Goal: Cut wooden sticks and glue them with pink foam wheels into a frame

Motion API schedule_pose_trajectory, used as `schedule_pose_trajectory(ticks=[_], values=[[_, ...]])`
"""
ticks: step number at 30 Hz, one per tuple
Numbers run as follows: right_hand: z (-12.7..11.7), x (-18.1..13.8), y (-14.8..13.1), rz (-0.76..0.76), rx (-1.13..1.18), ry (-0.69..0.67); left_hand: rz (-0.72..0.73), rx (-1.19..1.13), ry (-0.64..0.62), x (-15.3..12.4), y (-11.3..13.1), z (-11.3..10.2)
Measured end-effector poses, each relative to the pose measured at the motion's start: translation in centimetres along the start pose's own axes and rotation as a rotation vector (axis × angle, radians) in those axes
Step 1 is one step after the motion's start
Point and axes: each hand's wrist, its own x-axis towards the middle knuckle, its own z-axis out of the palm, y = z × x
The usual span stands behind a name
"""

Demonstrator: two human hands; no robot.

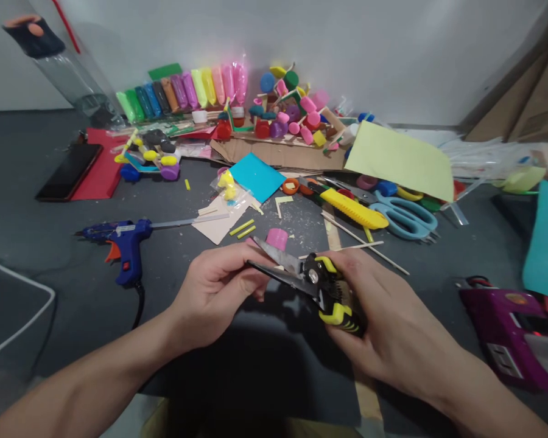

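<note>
My right hand (393,322) grips yellow-and-black hand snips (314,277) by the handles, their blades parted and pointing left. Close by the blade tips, my left hand (221,289) is closed in a pinch. What sits between its fingers is hidden behind them and the blades. Just beyond the blades stands a pink bottle cap (277,238). Two short yellow-green sticks (243,228) lie past my left hand, near a pale card piece (217,222). Thin wooden sticks (365,243) lie beyond my right hand.
At left lie a blue glue gun (130,240), a phone (70,171) and a small stick-and-clay model (150,158). A yellow cutter (354,208) and blue-handled scissors (404,216) lie beyond my right hand. Colored clay packs (189,90) line the wall; a purple device (511,340) sits right.
</note>
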Motion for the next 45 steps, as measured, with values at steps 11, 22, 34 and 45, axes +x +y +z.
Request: schedule_pose_trajectory(ticks=[11, 22, 34, 45], values=[[0.8, -0.8, 0.3, 0.009, -0.096, 0.07, -0.031, -0.003, -0.011, 0.1, -0.2, 0.5], [0.5, -0.6, -0.4, 0.157, 0.17, 0.043, -0.026, -0.13, 0.082, 0.7, 0.4, 0.6], [0.7, -0.7, -0.5, 0.08, 0.029, 0.052, 0.019, -0.004, 0.017, 0.4, -0.1, 0.4], [1.0, -1.5, -0.1, 0.111, -0.048, 0.134, -0.055, -0.171, 0.066, 0.4, 0.0, 1.2]])
